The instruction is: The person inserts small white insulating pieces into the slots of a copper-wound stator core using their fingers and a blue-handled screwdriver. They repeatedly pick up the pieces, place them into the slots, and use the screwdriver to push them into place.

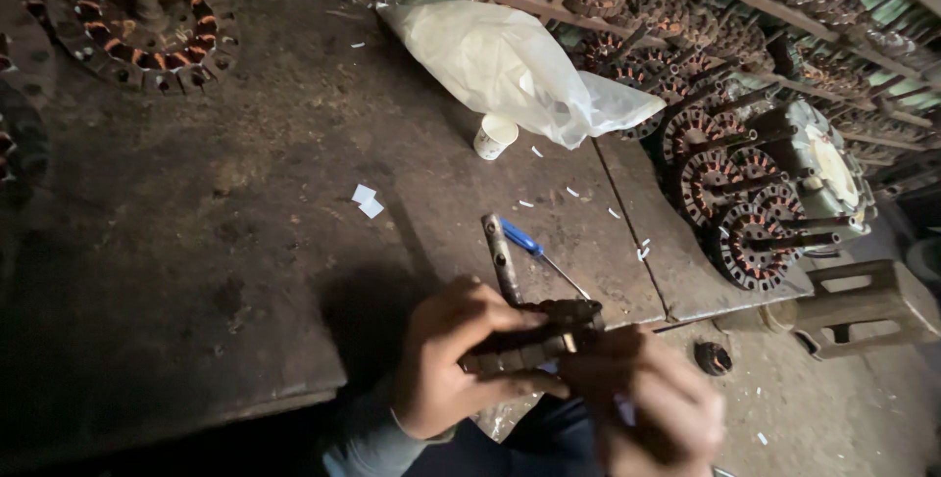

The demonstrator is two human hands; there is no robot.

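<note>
Stator (534, 340) is gripped closed in left hand (451, 364), shaft (502, 256) pointing away; right hand (652, 403) is closed at its near-right end.

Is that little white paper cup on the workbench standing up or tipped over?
Tipped. The paper cup leans on the dark workbench, beside the plastic bag.

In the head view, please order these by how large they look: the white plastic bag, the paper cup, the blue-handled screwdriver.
1. white plastic bag, by far the largest
2. blue-handled screwdriver, long but thin
3. paper cup

The last two look close, and the cup lies farther away, so their order is unsure.
</note>
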